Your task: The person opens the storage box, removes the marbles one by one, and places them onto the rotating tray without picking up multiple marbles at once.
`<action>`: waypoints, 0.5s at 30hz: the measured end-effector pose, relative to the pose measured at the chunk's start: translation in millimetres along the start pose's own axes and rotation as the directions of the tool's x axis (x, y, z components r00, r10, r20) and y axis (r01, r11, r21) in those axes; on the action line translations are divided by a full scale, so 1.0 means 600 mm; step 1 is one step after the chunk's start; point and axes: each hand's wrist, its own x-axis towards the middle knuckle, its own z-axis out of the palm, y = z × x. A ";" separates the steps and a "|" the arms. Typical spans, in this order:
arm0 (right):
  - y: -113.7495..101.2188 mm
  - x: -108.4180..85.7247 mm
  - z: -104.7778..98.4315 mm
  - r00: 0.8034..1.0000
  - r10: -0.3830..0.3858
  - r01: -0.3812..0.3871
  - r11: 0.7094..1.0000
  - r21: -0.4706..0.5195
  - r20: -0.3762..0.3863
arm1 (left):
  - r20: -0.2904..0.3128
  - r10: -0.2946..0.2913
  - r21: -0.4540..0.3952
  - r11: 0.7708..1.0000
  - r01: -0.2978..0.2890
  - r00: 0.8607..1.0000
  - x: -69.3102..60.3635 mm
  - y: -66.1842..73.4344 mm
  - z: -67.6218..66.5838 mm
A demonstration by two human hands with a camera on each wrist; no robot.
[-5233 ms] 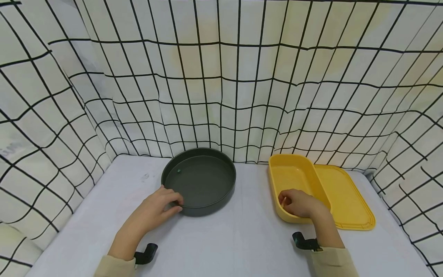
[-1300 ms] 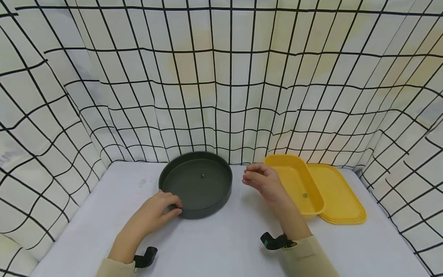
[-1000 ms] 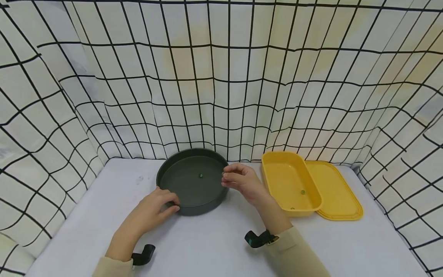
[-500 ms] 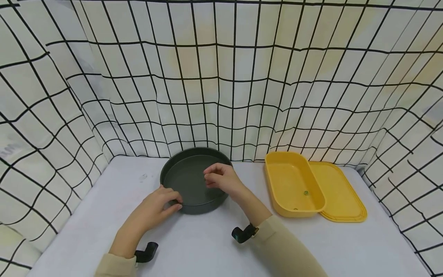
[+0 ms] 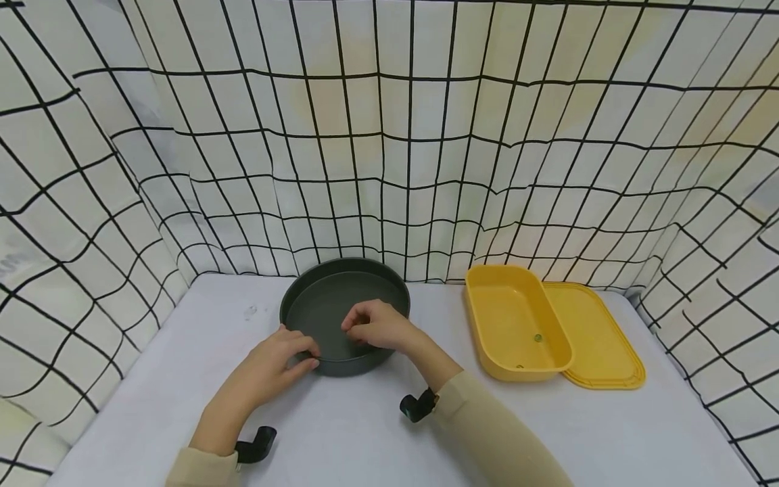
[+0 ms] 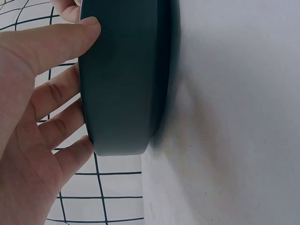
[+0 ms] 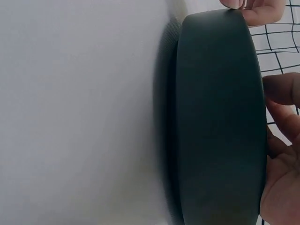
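Note:
A dark round pan [image 5: 322, 297] stands on the white surface, left of centre in the head view. My left hand [image 5: 264, 372] grips its near-left rim, thumb outside and fingers over the edge; the left wrist view shows this hand [image 6: 42, 108] against the pan's dark side wall [image 6: 119, 93]. Inside the pan, toward its right part, my right hand [image 5: 380, 326] is lowered with curled fingers; its fingertips and anything between them are hidden. In the right wrist view the right hand [image 7: 283, 183] is partly behind the pan wall [image 7: 220, 117].
A yellow rectangular box [image 5: 508, 304] stands to the right, holding a small green piece [image 5: 538, 337] and another [image 5: 520, 366] near its front wall. A yellow lid [image 5: 599, 338] lies beside it, partly under the box. Black netting [image 5: 410, 141] over white cloth surrounds the surface.
My right hand has moved left from beside the yellow box into the pan and lowered there. The small green piece seen in the pan is hidden now. My left hand stays on the rim.

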 end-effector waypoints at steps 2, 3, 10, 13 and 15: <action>-0.002 0.000 -0.001 1.000 -0.006 0.008 0.997 -0.079 0.024 | -0.004 0.004 0.000 1.000 -0.004 1.000 0.000 0.000 0.000; -0.003 0.001 0.000 0.999 -0.010 0.014 0.993 -0.115 0.033 | -0.005 0.006 0.000 1.000 -0.006 1.000 0.000 0.000 0.000; -0.003 -0.001 0.002 0.998 -0.032 0.043 0.974 -0.222 0.052 | -0.004 0.011 -0.001 1.000 -0.011 1.000 0.001 -0.001 0.000; -0.002 -0.003 0.003 0.998 -0.042 0.049 0.975 -0.217 0.039 | -0.006 0.012 0.001 1.000 -0.012 1.000 0.000 -0.002 0.000; -0.001 -0.005 0.002 0.998 -0.061 0.065 0.980 -0.187 0.027 | -0.009 0.010 0.000 1.000 -0.010 1.000 -0.001 -0.003 0.001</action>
